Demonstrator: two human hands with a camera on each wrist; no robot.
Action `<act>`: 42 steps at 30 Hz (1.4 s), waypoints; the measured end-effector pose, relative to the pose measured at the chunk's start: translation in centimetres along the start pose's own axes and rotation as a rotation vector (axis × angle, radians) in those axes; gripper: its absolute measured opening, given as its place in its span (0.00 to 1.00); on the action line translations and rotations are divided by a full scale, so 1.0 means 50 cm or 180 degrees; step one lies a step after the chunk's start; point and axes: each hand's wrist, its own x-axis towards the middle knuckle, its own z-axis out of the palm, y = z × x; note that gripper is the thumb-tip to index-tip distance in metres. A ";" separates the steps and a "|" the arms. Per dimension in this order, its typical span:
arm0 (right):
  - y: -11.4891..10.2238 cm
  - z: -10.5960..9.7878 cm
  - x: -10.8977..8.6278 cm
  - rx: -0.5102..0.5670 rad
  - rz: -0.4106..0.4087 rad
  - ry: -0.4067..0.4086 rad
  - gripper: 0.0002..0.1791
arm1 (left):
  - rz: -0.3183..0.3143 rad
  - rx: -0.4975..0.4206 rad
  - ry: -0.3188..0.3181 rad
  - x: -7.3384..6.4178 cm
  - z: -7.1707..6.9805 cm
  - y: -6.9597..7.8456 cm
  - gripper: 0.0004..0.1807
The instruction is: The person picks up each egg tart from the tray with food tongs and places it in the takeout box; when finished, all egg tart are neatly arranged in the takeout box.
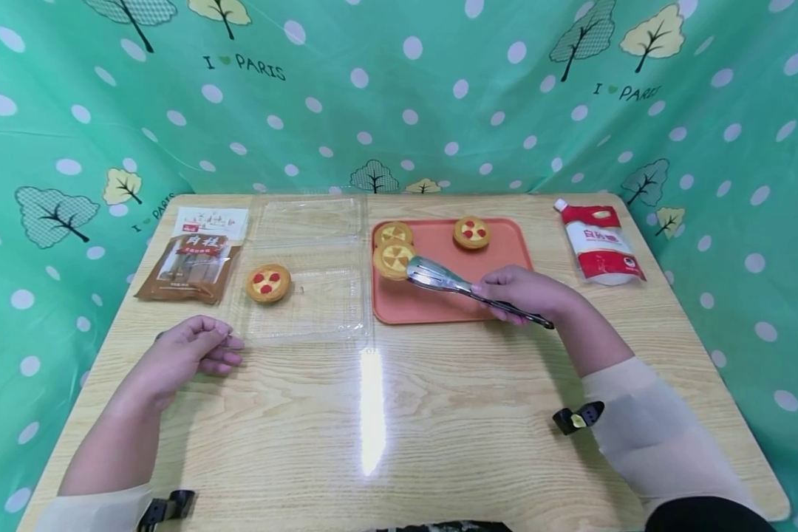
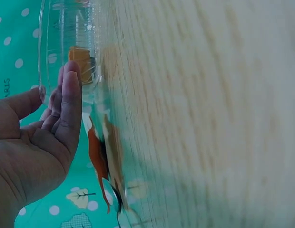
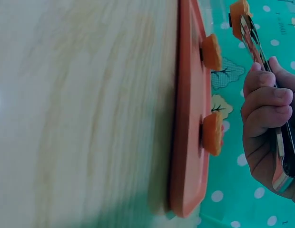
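My right hand [image 1: 515,292] grips metal tongs [image 1: 442,278], whose tips hold a tart with a yellow sectioned top [image 1: 392,261]. In the right wrist view this tart [image 3: 238,19] is raised above the coral tray [image 3: 185,156]. On the tray stand another yellow-topped tart [image 1: 394,233] and a tart with red spots [image 1: 472,233]. To the left lies an unfolded clear plastic box [image 1: 326,325], with a red-spotted tart [image 1: 268,284] in its front half. My left hand [image 1: 189,351] pinches the box's near left corner between thumb and fingers.
At the back left lies a brown packet [image 1: 189,270] with a white top. A red and white spouted pouch [image 1: 601,244] lies at the right. Green polka-dot cloth [image 1: 399,96] hangs behind and beside the wooden table [image 1: 465,421].
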 end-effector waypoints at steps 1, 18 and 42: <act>-0.005 0.001 0.001 -0.0005 -0.0003 -0.0002 0.33 | 0.0006 -0.0006 0.0001 0.000 0.000 0.000 0.19; -0.103 0.059 0.049 -0.0209 -0.0145 -0.0160 0.30 | 0.0029 -0.0021 -0.0005 0.002 -0.003 -0.008 0.19; -0.184 0.146 0.134 -0.0669 -0.0487 -0.0579 0.32 | 0.0086 -0.0013 -0.0017 0.001 0.001 -0.001 0.19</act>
